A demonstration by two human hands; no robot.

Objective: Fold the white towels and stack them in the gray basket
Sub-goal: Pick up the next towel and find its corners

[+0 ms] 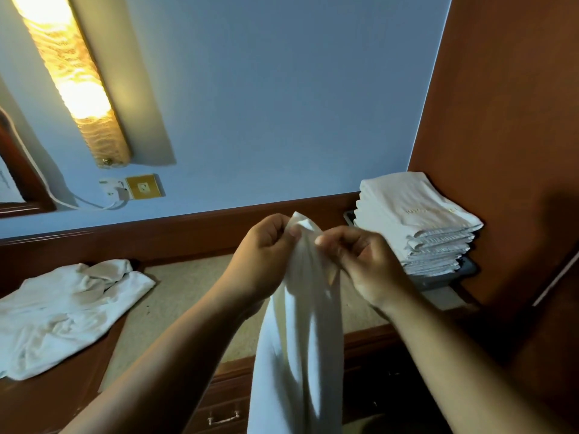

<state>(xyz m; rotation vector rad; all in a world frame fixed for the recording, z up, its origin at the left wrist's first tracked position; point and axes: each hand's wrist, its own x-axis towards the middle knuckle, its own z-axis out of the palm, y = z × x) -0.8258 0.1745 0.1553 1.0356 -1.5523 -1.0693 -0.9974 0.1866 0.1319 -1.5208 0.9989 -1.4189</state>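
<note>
A white towel (294, 346) hangs down in front of me, bunched at its top edge. My left hand (266, 258) and my right hand (357, 261) each pinch that top edge, close together, above the desk. At the right, a tall stack of folded white towels (416, 227) sits in the gray basket (451, 275), which shows only as a dark rim under the stack. A loose pile of unfolded white towels (62, 308) lies crumpled at the left of the desk.
The wooden desk (188, 296) has a beige top and a drawer with a metal handle (223, 418) below. A brown panel (507, 151) closes the right side. On the blue wall hang a lit lamp (72, 76) and a socket with a plugged charger (119, 189).
</note>
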